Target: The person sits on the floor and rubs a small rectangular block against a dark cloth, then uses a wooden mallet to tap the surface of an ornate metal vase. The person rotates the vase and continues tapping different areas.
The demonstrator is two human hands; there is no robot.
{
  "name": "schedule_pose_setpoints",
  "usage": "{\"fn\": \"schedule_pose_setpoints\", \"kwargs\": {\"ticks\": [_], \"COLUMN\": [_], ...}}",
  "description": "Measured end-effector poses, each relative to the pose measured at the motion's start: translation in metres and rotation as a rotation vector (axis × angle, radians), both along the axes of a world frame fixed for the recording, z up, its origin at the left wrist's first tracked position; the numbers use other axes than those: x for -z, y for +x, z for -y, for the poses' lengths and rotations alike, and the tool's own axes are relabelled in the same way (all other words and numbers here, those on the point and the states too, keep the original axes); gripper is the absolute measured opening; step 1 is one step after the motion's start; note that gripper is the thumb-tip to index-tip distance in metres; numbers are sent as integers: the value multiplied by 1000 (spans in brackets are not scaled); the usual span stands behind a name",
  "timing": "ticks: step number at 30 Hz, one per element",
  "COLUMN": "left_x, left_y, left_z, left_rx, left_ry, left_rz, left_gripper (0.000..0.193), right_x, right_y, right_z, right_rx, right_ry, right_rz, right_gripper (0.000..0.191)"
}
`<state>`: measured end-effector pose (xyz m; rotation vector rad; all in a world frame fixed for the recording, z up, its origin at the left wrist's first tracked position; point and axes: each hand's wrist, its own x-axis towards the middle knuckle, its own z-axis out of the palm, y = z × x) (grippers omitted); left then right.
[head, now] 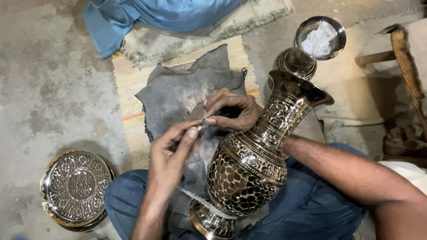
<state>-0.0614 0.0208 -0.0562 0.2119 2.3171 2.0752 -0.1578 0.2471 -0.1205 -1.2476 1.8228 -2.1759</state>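
Risk: the vase (249,164) leans on the lap, unheld — a knee shift could likely roll it toward 5 o'clock.
Left hand (171,149): reaching up toward 1 o'clock, thumb and forefinger pinched on a thin tool (203,122).
Right hand (233,111): curled across the vase's neck, fingertips closed on the same tool.
Vase: centre, mouth at 1 o'clock.
Plate (74,190): floor, 8 o'clock.
Cloth (178,95): under the hands.

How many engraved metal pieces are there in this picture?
3. A large vase leans on the person's lap, a second vase stands behind it holding white material, and a round plate lies on the floor at lower left. Others may sit outside the frame.
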Motion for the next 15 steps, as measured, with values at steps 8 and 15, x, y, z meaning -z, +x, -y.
{"fn": "schedule_pose_setpoints", "kwargs": {"ticks": [8,15], "left_x": [1,-4], "left_y": [14,18], "left_z": [10,8], "left_rx": [-138,-98], "left_ry": [-869,-996], "left_rz": [-410,-517], "left_gripper": [28,37], "right_x": [-10,-25], "right_y": [-6,-4], "right_z": [8,9], "right_rx": [369,306], "right_ry": [529,682], "right_rz": [-539,-486], "right_gripper": [82,89]}}
